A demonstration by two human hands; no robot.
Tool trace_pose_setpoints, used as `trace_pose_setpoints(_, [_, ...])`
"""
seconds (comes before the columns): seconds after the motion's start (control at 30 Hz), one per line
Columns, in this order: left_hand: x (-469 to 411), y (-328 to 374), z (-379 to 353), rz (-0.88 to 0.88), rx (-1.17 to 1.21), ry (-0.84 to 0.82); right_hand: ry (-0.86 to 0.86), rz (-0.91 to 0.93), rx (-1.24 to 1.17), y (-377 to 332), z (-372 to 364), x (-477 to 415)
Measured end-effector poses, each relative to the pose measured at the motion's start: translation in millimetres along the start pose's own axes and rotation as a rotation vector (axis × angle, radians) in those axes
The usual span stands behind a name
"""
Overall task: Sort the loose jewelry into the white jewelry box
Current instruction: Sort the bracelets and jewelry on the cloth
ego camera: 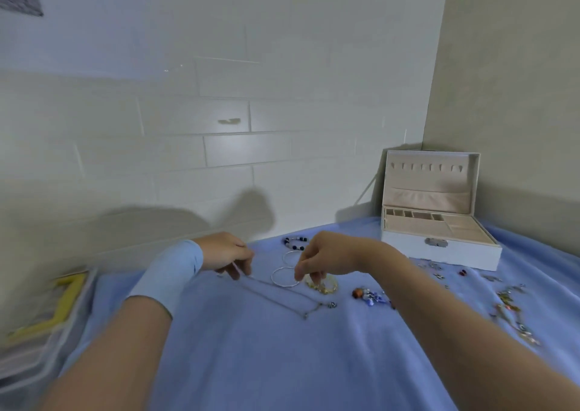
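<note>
Two hands curled: left hand [227,255] pinches thin silver chain necklace [303,315], right hand [326,258] fingertips on yellow beaded bracelet [328,286], grip unclear. Open white jewelry box [439,249] sits far right on blue cloth [266,363], right hand nearer.

Shiny metal bangle [285,277] on matt blue cloth [266,348].

White jewelry box [439,252] open, lid upright — 2 silver bangles [273,277] lie left.
</note>
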State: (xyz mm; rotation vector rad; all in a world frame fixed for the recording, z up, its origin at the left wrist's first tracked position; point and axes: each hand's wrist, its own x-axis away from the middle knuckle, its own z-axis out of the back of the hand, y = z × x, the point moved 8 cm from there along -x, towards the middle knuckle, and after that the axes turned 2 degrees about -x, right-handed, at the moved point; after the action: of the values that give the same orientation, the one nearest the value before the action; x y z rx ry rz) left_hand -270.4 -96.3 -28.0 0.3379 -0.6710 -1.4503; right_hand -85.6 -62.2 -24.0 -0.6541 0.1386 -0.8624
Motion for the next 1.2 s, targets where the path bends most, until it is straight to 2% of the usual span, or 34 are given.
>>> trace_pose_setpoints(0.07, [7.0, -23.9, 3.6, 0.088, 0.092, 0.028, -0.019, 0.023, 0.003, -14.0, -11.9, -4.2])
trace_pose_setpoints(0.2, [8.5, -70.6, 15.8, 0.243, 0.098, 0.133, -0.056, 0.048, 0.004, -30.4, -34.1, -13.2])
trace_pose_setpoints(0.37, [3.8, -91.0, 24.0, 0.316, -0.209, 0.224, -0.167, 0.009, 0.042, -34.1, -57.5, -17.4])
trace_pose_setpoints(0.6, [5.5, -100.1, 13.9, 0.363, -0.384, 0.273, -0.261, -0.019, 0.204, -39.6, -71.3, -11.4])
trace_pose_setpoints(0.7, [4.9, -96.6, 11.1, 0.336, -0.423, 0.293, -0.33, -0.054, 0.28, -37.8, -75.9, -6.2])
trace_pose_setpoints(0.8, [7.3, -88.7, 12.0, 0.313, -0.462, 0.306, -0.324, -0.06, 0.316, -39.0, -71.4, -4.0])
trace_pose_setpoints(0.9, [10.1, -72.5, 15.6, 0.266, -0.465, 0.341, -0.274, -0.065, 0.316, -38.8, -63.1, -4.8])
trace_pose_setpoints(1.07, [1.9, -8.5, 13.2, 0.059, -0.307, 0.433, -0.128, -0.059, 0.218, -25.9, -33.6, 6.0])
trace_pose_setpoints(1.2, [-25.1, 64.1, -27.7, -0.104, -0.183, 0.339, 0.026, -0.083, 0.183, 18.7, 9.2, 31.7])
